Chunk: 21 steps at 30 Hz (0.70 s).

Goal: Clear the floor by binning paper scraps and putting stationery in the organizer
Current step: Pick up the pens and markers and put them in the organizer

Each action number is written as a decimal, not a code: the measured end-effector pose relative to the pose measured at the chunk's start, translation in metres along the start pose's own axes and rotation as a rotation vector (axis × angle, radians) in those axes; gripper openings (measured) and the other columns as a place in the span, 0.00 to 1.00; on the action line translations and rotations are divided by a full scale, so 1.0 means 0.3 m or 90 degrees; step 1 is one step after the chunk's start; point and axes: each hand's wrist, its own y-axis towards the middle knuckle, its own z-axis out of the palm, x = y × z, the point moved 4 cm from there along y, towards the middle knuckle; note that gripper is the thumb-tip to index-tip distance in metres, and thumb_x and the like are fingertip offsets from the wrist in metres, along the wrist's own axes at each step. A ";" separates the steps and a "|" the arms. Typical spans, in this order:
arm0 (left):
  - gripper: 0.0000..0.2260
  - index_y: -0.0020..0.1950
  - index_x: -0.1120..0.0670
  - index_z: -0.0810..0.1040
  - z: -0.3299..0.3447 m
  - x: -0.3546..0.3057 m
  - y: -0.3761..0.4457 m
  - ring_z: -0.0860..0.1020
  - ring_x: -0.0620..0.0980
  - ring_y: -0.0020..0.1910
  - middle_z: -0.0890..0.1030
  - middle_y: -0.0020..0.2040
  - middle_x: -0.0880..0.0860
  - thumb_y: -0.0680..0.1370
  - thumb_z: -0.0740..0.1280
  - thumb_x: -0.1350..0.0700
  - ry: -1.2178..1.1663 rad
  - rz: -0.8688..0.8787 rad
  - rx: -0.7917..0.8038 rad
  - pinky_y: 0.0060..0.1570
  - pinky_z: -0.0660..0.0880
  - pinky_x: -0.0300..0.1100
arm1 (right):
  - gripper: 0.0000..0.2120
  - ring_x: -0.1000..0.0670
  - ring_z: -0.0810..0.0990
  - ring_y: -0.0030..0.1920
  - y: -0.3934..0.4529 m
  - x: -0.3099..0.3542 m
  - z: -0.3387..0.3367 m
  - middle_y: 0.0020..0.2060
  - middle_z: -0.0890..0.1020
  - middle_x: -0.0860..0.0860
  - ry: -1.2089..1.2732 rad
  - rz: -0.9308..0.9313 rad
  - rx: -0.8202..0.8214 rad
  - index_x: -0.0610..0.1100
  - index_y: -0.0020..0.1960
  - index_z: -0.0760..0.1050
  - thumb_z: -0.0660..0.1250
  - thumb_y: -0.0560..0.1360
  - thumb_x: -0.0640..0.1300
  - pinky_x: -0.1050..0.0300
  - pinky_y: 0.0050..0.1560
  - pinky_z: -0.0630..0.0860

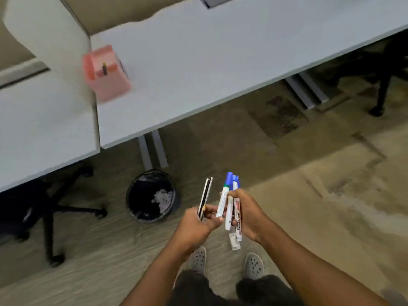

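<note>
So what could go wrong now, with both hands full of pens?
The right hand bunches several blue-capped white whiteboard markers in a loose fan; one could slip from its grip to the carpet. The left hand pinches two thin black pencils low down, so they might tip out. The pink plastic organizer sits close to the grey desk's seam; a bump could shift it.

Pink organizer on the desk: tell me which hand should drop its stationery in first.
Left, probably. The left hand holds the pencils on the side nearer the pink organizer, up to the left; the right hand grips the whiteboard markers farther away.
</note>
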 end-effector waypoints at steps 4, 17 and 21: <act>0.05 0.47 0.55 0.84 -0.040 -0.071 -0.053 0.73 0.35 0.23 0.81 0.33 0.47 0.73 0.73 0.63 -0.074 0.004 -0.045 0.25 0.67 0.26 | 0.15 0.35 0.79 0.53 -0.061 0.086 0.064 0.47 0.75 0.39 -0.030 -0.063 0.026 0.45 0.54 0.75 0.67 0.71 0.52 0.55 0.34 0.62; 0.07 0.46 0.54 0.84 -0.469 -0.158 0.057 0.77 0.41 0.34 0.82 0.36 0.49 0.70 0.77 0.59 -0.071 0.047 -0.082 0.37 0.74 0.31 | 0.15 0.36 0.85 0.43 0.123 0.223 0.554 0.38 0.73 0.44 0.039 -0.047 0.019 0.43 0.51 0.70 0.73 0.71 0.45 0.43 0.39 0.79; 0.10 0.46 0.49 0.81 -0.675 -0.190 0.138 0.78 0.38 0.35 0.82 0.37 0.47 0.68 0.78 0.56 -0.022 0.072 -0.107 0.41 0.78 0.35 | 0.15 0.38 0.85 0.41 0.202 0.293 0.729 0.39 0.79 0.40 0.076 -0.011 0.040 0.38 0.56 0.72 0.70 0.73 0.43 0.42 0.41 0.81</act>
